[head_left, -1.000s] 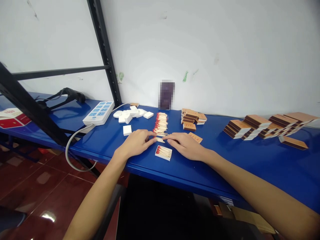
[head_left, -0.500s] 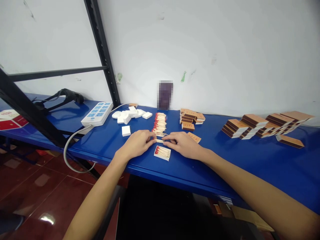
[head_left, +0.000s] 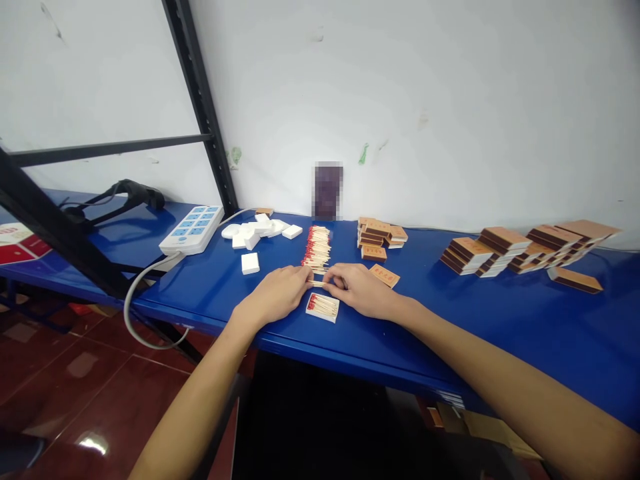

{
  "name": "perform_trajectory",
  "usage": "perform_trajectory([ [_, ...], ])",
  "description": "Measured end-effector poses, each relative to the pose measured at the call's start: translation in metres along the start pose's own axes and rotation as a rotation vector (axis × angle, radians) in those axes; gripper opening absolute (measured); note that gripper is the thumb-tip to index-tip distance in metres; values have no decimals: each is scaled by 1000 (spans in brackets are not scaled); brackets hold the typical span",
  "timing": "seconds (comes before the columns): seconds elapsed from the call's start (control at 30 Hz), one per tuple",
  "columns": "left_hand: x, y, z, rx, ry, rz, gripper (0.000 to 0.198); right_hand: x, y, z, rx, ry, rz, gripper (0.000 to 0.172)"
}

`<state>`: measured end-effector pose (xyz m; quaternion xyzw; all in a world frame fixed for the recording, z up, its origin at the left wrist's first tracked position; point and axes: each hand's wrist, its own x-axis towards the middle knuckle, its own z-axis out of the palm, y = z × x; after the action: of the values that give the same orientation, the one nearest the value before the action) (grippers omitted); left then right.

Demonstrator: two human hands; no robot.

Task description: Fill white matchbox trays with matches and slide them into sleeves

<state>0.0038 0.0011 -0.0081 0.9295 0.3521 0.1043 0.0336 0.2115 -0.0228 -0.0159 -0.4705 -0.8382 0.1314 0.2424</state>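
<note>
My left hand (head_left: 283,291) and my right hand (head_left: 357,288) face each other over the blue table, fingertips pinched on the two ends of a small bunch of matches (head_left: 318,284). Just in front of them lies a white matchbox tray (head_left: 336,319) partly filled with red-headed matches (head_left: 321,305). Beyond my fingers a long row of loose matches (head_left: 318,247) stretches away, red heads to the left. A flat orange matchbox sleeve (head_left: 384,275) lies beside my right hand, its near edge close to the knuckles.
White trays (head_left: 255,230) are heaped at the back left, with a single one (head_left: 250,263) nearer. Orange matchboxes (head_left: 375,233) are piled at centre right, and stacked boxes (head_left: 505,240) line the right. A power strip (head_left: 193,230) and a black rack post (head_left: 203,100) stand left.
My fingertips have closed in on the ends of the matches, with the right fingers more curled. The view has shifted slightly; the tray stays in front.
</note>
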Motion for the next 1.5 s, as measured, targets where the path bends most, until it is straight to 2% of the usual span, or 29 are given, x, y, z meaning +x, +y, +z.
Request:
perform_trajectory([
  [0.13, 1, 2, 1, 80, -31, -1, 26, 0, 2, 1, 11, -34, 25, 12],
  [0.33, -2, 2, -5, 69, -59, -10, 23, -1, 1, 1, 54, -25, 2, 15],
  [0.57, -16, 12, -26, -103, -33, 47, 23, -12, -17, -11, 202, 52, 9, 10],
  [0.83, -20, 18, -30, -279, -180, 90, 20, -19, -19, -13, 215, -97, -125, 4],
  [0.97, -20, 19, -33, -364, -196, 75, 21, -18, -17, -13, 166, -103, -156, 3],
  [1.1, -21, 18, -37, -411, -197, 60, 22, -17, -15, -14, 170, -91, -110, 8],
  [1.23, -20, 15, -37, -415, -184, 50, 25, -18, -13, -14, 231, -100, -35, 11],
  [1.3, -20, 14, -36, -421, -195, 41, 29, -18, -13, -14, 236, -105, -43, 11],
  [1.43, -19, 13, -33, -412, -210, 35, 51, -18, -14, -13, 211, -89, -93, 11],
  [1.5, -18, 12, -32, -402, -215, 43, 46, -18, -14, -13, 197, -84, -107, 11],
])
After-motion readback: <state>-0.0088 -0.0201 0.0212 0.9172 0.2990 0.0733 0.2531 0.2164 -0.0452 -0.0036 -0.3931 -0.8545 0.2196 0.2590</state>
